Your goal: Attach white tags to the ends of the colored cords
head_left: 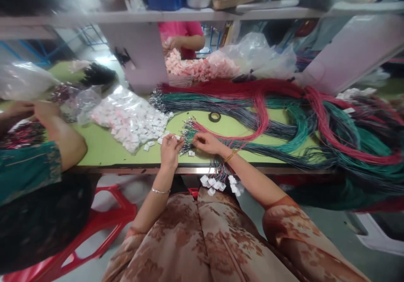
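Note:
My left hand point(170, 150) is closed in a pinch, with a small white plastic connector point(177, 137) at its fingertips. Just to its right, my right hand point(206, 143) has its fingers pressed together at the metal-tipped ends of the wires; the exact piece between them is too small to make out. Red wires point(233, 135), green wires and dark wires point(268, 149) fan out rightward from there. One loose white connector point(191, 153) lies between my hands near the table edge. Below my right wrist, several wires with white connectors point(217, 184) hang over the edge.
A clear bag of white connectors point(132, 118) lies left on the green tabletop point(104, 153). Behind the wires sits a roll of black tape point(214, 116). A co-worker's arm point(66, 134) is at far left, near a red stool point(116, 206). Another person point(186, 38) works opposite, below a shelf point(126, 17).

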Tool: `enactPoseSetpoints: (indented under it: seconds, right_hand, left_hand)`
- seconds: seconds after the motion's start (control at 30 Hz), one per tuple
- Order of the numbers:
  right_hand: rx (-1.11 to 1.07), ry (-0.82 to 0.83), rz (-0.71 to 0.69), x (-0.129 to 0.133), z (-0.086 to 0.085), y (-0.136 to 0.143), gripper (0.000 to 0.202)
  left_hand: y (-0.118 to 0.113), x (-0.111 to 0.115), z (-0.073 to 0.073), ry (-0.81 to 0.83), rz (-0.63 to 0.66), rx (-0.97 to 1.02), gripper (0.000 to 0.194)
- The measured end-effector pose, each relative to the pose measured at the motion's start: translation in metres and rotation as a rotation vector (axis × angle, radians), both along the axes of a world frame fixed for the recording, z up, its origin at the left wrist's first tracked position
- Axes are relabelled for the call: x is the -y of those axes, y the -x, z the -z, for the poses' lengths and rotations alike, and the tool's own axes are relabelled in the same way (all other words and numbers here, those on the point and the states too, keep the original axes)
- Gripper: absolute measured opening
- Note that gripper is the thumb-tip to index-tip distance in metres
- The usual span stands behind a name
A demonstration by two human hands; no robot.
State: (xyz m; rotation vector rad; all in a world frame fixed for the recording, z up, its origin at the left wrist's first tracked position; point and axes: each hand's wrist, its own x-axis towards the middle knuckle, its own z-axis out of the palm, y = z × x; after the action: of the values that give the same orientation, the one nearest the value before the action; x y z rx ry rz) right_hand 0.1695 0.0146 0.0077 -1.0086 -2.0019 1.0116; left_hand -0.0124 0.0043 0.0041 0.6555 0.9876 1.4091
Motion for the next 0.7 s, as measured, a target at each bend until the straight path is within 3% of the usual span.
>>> enactPoseSetpoints:
  seconds: [0.13, 0.23, 0.5, 0.7]
  right_hand:
    - [-0.087, 0.05, -0.017, -0.001, -0.011, 0.011, 0.014]
    - [-0.1, 0.029, 0.0, 0.002, -0.018, 0.018, 0.015]
    - [-0.088, -0.025, 0.127, 0.012, -0.007, 0.018, 0.012]
    - [0.023, -0.123, 0.17, 0.019, -0.01, 0.017, 0.011]
  left_hand:
    - [-0.001, 0.007, 0.001, 0.018, -0.038, 0.044, 0.031]
    - [-0.003, 0.013, 0.0, 0.012, 0.026, 0.059, 0.029]
    - [-0.007, 0.019, -0.001, 0.091, 0.179, 0.137, 0.022]
    - [-0.007, 0.019, 0.002, 0.098, 0.206, 0.115, 0.024]
